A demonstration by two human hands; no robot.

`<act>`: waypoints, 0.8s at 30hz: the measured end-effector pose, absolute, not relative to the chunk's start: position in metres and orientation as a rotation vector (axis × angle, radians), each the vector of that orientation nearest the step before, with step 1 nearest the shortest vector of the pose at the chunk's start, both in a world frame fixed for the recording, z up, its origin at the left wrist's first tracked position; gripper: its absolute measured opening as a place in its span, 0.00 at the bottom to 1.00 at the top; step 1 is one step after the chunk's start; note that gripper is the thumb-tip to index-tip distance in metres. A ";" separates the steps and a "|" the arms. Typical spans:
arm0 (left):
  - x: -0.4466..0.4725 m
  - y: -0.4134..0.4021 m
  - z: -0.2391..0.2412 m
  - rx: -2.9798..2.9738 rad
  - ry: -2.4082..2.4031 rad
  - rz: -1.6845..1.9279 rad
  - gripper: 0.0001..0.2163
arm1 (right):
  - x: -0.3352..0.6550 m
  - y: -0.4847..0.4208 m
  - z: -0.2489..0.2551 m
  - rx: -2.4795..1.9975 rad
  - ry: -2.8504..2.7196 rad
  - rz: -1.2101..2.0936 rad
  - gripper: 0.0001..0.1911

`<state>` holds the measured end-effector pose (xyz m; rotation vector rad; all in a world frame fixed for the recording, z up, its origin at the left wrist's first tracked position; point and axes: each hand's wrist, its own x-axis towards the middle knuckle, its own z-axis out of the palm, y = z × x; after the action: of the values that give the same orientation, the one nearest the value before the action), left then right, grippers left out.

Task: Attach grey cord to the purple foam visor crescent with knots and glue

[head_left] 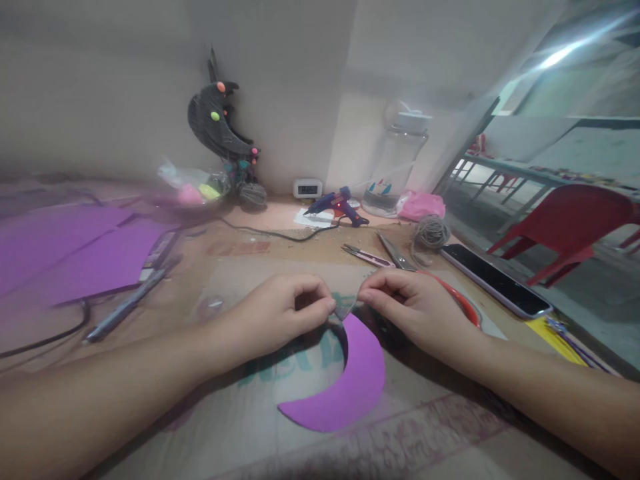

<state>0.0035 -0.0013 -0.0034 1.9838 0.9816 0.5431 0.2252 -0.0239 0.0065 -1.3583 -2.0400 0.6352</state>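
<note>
A purple crescent-shaped cutout [361, 383] lies on the table in front of me, its upper tip between my hands. Grey yarn [343, 311] shows at that tip. My left hand [283, 308] is closed in a pinch on the yarn, just left of the tip. On the other side, my right hand [417, 303] pinches a thin strand of the same yarn between thumb and forefinger. Red-handled scissors [396, 252] lie partly hidden behind my right hand, with small pink thread snips [369, 256] beside their blades.
Behind stand a blue glue gun [336, 205], a small digital clock [307, 189] and a clear bottle [400, 157]. To the right are a grey yarn ball [431, 231] and a phone [495, 280]. Purple sheets [75, 247] and a utility knife [127, 303] lie left. A dark crescent [213, 123] leans upright.
</note>
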 end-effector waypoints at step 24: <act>0.006 -0.006 0.002 2.002 0.876 0.527 0.10 | 0.221 -0.022 0.008 -1.382 -2.036 0.737 0.12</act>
<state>0.0058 -0.0063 0.0017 2.0023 0.8760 0.5268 0.2210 -0.0222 0.0078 -1.3820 -2.0358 0.7367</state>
